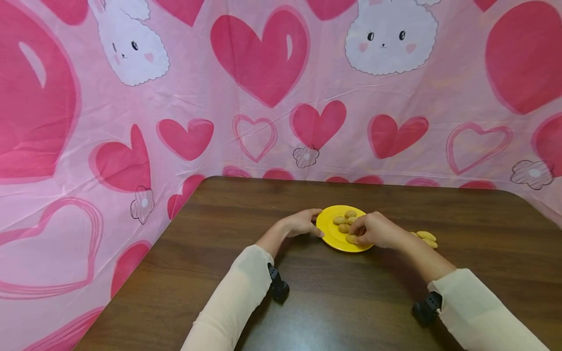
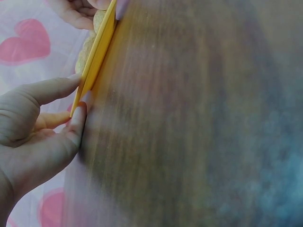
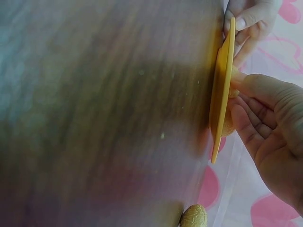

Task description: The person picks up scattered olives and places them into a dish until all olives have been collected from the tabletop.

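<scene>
A round yellow plate [image 1: 330, 239] lies on the table, bearing several tan, rough-shelled peanuts [image 1: 339, 220]. My left hand [image 1: 303, 223] pinches the plate's left rim; in the left wrist view one digit lies on top of the rim [image 2: 99, 56] and another beneath it. Over the plate's right side, my right hand [image 1: 378, 230] reaches in with thumb and fingers bent together around a peanut [image 1: 352, 239] low on the plate. In the right wrist view, part of a peanut [image 3: 233, 93] shows between the thumb and fingers; the hand hides the rest.
More peanuts [image 1: 426, 235] lie on the wooden table [image 1: 333, 302] to the right of the plate, partly behind the right forearm; one peanut [image 3: 194, 216] shows in the right wrist view. Behind the table hangs a pink cloth [image 1: 272, 131] with hearts and rabbits.
</scene>
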{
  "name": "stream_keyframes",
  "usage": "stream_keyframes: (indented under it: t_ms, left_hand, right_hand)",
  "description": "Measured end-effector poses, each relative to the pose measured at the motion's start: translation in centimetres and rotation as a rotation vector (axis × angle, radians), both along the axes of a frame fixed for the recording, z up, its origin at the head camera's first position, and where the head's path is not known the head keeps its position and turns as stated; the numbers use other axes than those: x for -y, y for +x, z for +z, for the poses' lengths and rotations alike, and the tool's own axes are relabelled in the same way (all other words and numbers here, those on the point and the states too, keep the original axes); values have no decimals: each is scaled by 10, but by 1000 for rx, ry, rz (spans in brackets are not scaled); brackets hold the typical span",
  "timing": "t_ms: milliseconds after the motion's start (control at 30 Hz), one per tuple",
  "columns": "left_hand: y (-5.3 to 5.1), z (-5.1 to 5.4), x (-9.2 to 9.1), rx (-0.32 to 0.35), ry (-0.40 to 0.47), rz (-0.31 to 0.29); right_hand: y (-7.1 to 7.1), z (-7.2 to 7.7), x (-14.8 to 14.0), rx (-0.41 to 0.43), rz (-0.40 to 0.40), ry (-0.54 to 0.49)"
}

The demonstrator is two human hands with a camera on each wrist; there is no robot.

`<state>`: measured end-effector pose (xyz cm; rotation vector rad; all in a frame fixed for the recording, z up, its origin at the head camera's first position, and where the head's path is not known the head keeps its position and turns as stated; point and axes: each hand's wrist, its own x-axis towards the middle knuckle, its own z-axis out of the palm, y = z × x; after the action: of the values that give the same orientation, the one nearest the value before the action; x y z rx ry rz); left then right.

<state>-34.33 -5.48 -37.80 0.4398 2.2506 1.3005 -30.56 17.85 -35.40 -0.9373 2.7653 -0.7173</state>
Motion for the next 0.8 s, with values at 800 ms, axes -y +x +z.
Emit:
stream_keyframes:
  t_ms: [800]
  left_hand:
    - [-1,1,1,4,-6,6]
  right_hand:
    - [0,4,-9,1,-43,-58]
